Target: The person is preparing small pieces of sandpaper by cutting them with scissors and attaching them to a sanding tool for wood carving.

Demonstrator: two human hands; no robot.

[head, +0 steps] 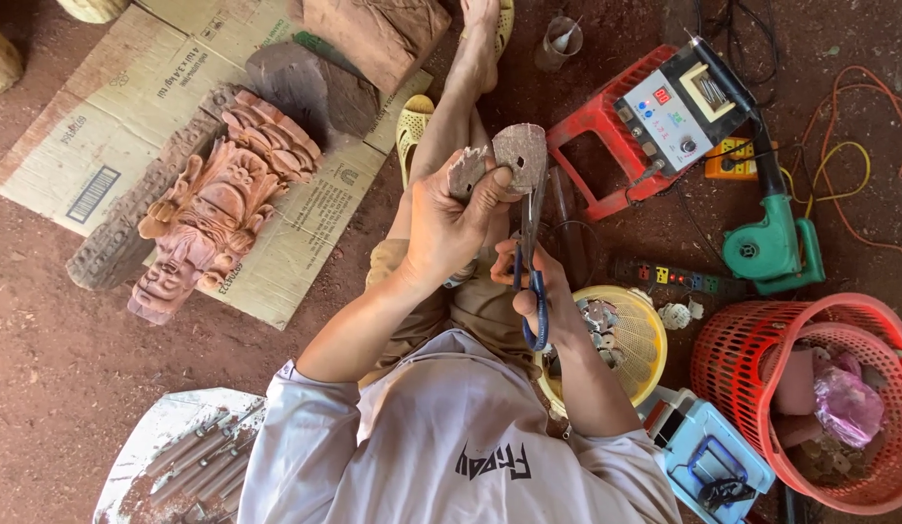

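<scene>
Seen from above, a seated person wears a pale grey long-sleeved shirt [451, 437] with dark lettering printed across the upper back. Both sleeves are pushed up past the elbows, the cloth bunched into soft folds at the left sleeve [286, 408] and the right sleeve [616, 466], leaving the forearms bare. Below the shirt show khaki-tan shorts [470, 306], creased over the lap. The left hand [449, 225] and right hand [540, 291] are bare, with no gloves, rings or watch to be made out. One leg is bare down to the foot [478, 34], which wears a yellow perforated slipper [503, 27].
</scene>
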